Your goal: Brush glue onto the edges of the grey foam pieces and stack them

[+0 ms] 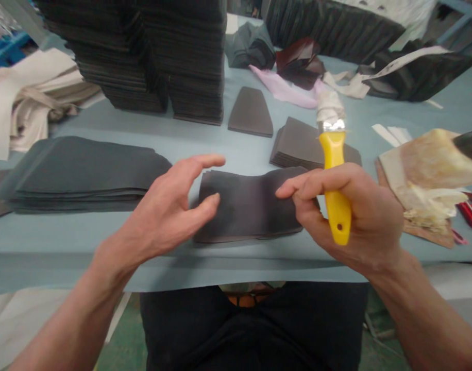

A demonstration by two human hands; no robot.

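Note:
A small pile of dark, flat cut pieces (247, 206) lies on the table in front of me, between my hands. My left hand (178, 206) is at its left end, thumb and forefinger spread apart with nothing between them. In my right hand (348, 211) a yellow-handled paintbrush (335, 170) is gripped, bristles pointing up and away; the bristles look coated in something whitish. That hand's forefinger and thumb are at the pile's right end. Behind it sit a stack of brown-grey pieces (301, 141) and a single tapered piece (251, 112). Dark green sheets (85, 165) lie left.
Tall stacks of black pieces (197, 62) rise at the back left. Pale fabric scraps (38, 93) heap at the far left. To the right is a whitish-smeared container (433, 159) on its side, near a red object (471, 208). The pale table's (162, 270) front edge runs before my lap.

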